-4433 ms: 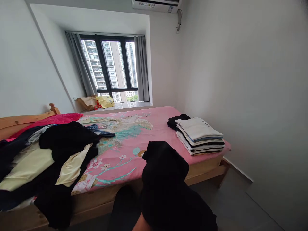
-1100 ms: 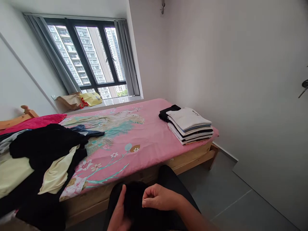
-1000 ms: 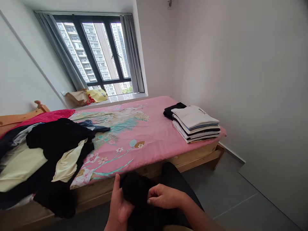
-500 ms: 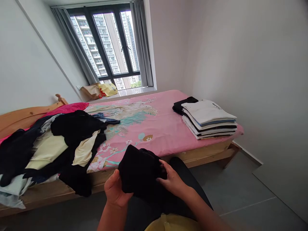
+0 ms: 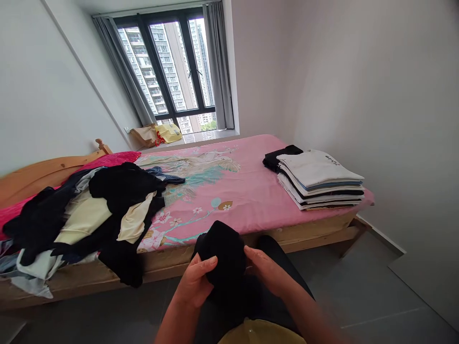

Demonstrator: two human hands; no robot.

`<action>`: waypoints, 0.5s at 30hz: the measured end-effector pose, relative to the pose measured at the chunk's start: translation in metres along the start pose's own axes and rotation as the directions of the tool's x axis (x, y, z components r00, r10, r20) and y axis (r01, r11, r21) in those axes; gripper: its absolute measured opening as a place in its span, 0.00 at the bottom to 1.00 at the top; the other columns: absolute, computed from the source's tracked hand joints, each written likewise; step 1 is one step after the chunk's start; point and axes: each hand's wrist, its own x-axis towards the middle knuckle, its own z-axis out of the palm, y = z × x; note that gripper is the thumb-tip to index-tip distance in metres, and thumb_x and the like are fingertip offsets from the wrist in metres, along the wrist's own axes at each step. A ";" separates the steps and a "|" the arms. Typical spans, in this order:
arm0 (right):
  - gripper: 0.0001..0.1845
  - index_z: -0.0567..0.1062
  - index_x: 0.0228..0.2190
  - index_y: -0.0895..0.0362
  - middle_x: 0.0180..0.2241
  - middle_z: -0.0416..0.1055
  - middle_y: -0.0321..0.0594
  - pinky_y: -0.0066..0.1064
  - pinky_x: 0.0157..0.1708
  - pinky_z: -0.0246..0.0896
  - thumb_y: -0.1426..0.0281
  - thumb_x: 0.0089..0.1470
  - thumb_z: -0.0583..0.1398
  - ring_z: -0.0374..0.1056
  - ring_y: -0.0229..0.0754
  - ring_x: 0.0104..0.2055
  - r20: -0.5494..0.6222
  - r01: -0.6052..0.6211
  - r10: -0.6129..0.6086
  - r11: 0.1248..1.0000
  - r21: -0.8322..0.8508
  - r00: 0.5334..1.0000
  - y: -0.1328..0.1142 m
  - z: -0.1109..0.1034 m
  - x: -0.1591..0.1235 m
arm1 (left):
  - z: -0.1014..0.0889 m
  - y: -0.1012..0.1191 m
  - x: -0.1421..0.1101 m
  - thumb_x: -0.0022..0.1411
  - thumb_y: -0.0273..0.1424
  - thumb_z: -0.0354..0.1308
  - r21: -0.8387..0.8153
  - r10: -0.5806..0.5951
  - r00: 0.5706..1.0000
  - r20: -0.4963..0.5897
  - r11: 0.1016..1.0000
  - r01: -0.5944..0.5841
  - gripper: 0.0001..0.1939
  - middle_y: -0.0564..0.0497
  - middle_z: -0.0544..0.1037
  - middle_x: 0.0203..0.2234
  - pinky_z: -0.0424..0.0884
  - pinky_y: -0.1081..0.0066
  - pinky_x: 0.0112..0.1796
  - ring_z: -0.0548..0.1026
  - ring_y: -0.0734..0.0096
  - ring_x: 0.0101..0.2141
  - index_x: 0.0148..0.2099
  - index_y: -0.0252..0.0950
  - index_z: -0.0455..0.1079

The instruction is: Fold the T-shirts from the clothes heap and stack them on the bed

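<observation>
A bundled black garment (image 5: 227, 253) is held up over my lap, in front of the bed's edge; its exact kind does not show. My left hand (image 5: 198, 279) grips its left side, thumb lying across the front and the other fingers behind the cloth. On the opposite side my right hand (image 5: 265, 268) is closed on the garment's right edge, with its fingertips partly hidden by the fabric. Both hands are close together just above my dark trouser legs (image 5: 283, 260).
Loose clothes (image 5: 86, 220) lie heaped on the bed's left end, some hanging over the edge. A stack of folded clothes (image 5: 321, 181) stands at the right end, beside a folded black garment (image 5: 281, 157). Pink floral sheet (image 5: 251, 196) covers the bed; bags (image 5: 168, 134) rest on the windowsill.
The black garment has been turned and drawn into a more compact bundle. My left hand has moved right, its thumb now across the front. The camera view has shifted slightly left.
</observation>
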 end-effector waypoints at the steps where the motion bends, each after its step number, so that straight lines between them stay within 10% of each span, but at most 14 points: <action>1: 0.21 0.75 0.39 0.57 0.37 0.73 0.42 0.34 0.41 0.61 0.54 0.55 0.55 0.67 0.43 0.43 -0.006 -0.007 0.007 0.999 0.034 1.000 0.002 0.000 0.002 | 0.003 0.000 0.000 0.51 0.24 0.61 0.027 -0.021 1.000 -0.021 0.999 0.022 0.16 0.45 0.81 0.34 0.70 0.60 0.48 0.76 0.54 0.42 0.45 0.33 0.74; 8: 0.12 0.74 0.36 0.53 0.37 0.75 0.38 0.36 0.45 0.62 0.63 0.49 0.63 0.69 0.44 0.43 -0.347 0.301 -0.190 0.905 0.302 0.919 -0.023 -0.011 0.003 | 0.001 0.013 0.005 0.49 0.30 0.65 0.160 0.046 0.918 -0.393 0.987 0.020 0.13 0.47 0.81 0.34 0.74 0.67 0.40 0.78 0.60 0.38 0.39 0.34 0.74; 15: 0.35 0.56 0.58 0.42 0.45 0.72 0.37 0.37 0.46 0.63 0.66 0.52 0.61 0.68 0.42 0.46 -0.108 0.273 -0.262 0.957 0.100 0.959 -0.052 -0.008 -0.007 | -0.006 0.018 -0.007 0.41 0.30 0.70 0.336 0.074 0.991 -0.112 0.941 -0.032 0.20 0.47 0.80 0.38 0.70 0.65 0.46 0.74 0.56 0.45 0.40 0.36 0.75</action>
